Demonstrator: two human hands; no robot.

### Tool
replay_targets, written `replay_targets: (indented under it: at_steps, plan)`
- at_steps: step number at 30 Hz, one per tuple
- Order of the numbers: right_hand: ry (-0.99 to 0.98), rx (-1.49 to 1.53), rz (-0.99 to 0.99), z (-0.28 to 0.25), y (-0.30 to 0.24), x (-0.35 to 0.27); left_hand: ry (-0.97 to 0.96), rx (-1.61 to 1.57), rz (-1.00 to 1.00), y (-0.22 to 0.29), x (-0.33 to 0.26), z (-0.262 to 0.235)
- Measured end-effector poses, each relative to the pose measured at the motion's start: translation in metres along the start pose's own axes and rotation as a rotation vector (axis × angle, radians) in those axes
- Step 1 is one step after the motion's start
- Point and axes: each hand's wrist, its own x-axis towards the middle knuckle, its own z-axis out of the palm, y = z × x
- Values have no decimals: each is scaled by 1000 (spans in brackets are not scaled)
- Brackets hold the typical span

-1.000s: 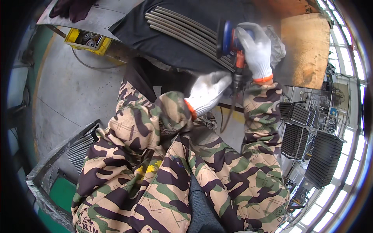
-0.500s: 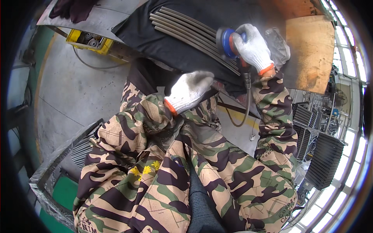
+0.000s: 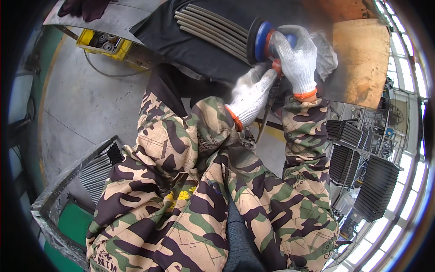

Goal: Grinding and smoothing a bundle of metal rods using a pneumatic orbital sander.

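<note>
My right hand (image 3: 299, 59), in a white glove with an orange cuff, grips a blue disc sander (image 3: 263, 41) by its top. The sander is tipped up, its dark round pad facing left toward the rods. My left hand (image 3: 252, 93), gloved the same way, is closed at the sander's red handle (image 3: 276, 66); part of its fingers is hidden there. An air hose (image 3: 268, 109) runs down from the handle. Several thin metal rods (image 3: 210, 31) lie side by side on a black cloth (image 3: 165, 38), their right ends partly behind the sander.
A crumpled clear plastic bag (image 3: 327, 59) lies right of my right hand, beside a wooden board (image 3: 362, 63). A yellow box (image 3: 102, 45) with round metal parts stands at left. More rods sit in a wrapped crate (image 3: 54, 195) at lower left. Dark stacked parts (image 3: 374, 188) stand at right.
My left hand has moved up and right to the sander's handle. The sander has tilted up and shifted slightly left, showing its pad edge. The hose has swung left.
</note>
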Motion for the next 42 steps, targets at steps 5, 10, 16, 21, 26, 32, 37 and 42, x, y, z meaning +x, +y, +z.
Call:
replay_targets:
  at_steps: [5,10,16,21,26,32,37,42]
  plan:
    - [-27,106,145,3,-2,-6,-61,-228,118,-3,-5,3]
    - [41,-4,9,-4,6,-11,-119,-117,54,-3,1,1]
    - [54,85,28,8,-6,-10,-32,-256,143,-3,-8,4]
    - [62,136,52,11,-7,-11,-28,-224,24,2,-7,-8]
    - [54,107,74,10,-1,-14,-16,-220,78,-9,-2,-8]
    - [77,117,56,11,-6,-14,59,-112,63,-8,-3,-11]
    - [77,85,54,14,-3,-19,92,-97,-4,-5,-6,-10]
    - [79,24,35,16,0,-19,71,-27,44,-12,-3,-13]
